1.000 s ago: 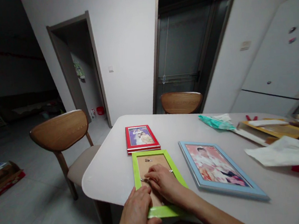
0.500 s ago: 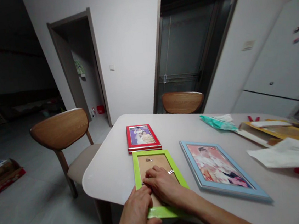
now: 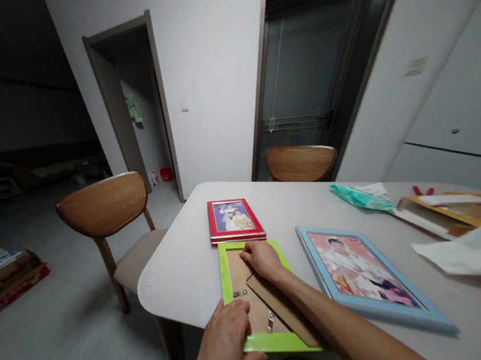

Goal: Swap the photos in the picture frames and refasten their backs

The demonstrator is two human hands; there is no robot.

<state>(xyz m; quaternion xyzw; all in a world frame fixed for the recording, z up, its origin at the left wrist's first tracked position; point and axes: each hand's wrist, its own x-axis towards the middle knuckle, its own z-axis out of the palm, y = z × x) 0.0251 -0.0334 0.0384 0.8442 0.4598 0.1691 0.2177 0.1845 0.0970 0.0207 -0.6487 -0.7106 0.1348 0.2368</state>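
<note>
A lime green picture frame [image 3: 225,273] lies face down near the table's front edge, its brown backing board [image 3: 254,310] and small metal clips showing. My left hand [image 3: 226,336] rests on the frame's near left corner, fingers laid flat over the edge. My right hand [image 3: 263,258] reaches across to the far end of the backing board, fingers curled there; what they pinch is hidden. A stand flap [image 3: 280,307] of brown card lies slanted under my right forearm.
A red framed photo [image 3: 234,219] lies just beyond the green frame, a larger blue framed photo [image 3: 362,273] to its right. Papers, envelopes and a green wrapper [image 3: 360,197] clutter the white table's [image 3: 181,272] right side. Two wooden chairs [image 3: 106,208] stand at the left and far edges.
My right hand slid from the middle of the backing board up to its far end, uncovering the stand flap and clips. My left hand stayed on the near corner. The view shifted slightly.
</note>
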